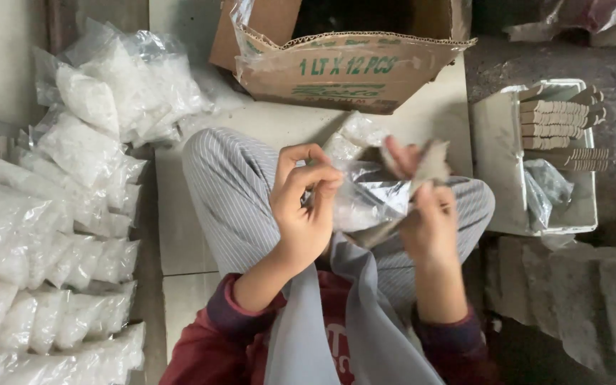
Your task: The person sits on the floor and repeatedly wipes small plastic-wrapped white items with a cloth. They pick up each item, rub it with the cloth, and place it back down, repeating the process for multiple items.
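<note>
Clear plastic dominates the head view: the left hand (306,207) pinches the top edge of a small clear plastic bag (365,191) filled with something white, held above the lap of striped trousers (233,192), while the right hand (428,214) grips a grey-brown card piece (430,162) at the bag's mouth, its outline blurred by motion. Both hands are closed on what they hold, and the bag hangs between them, touching both. Judging from this, the step in hand looks like fitting the card over the bag's opening; the next move would call for keeping the plastic edge taut and the card square across it. To the left lies a heap of filled bags (51,235), packed close together. Ahead stands an open cardboard box (351,71) lined with plastic, and to the right a white tray (497,157) holds stacked card pieces (557,121), well apart from the hands
</note>
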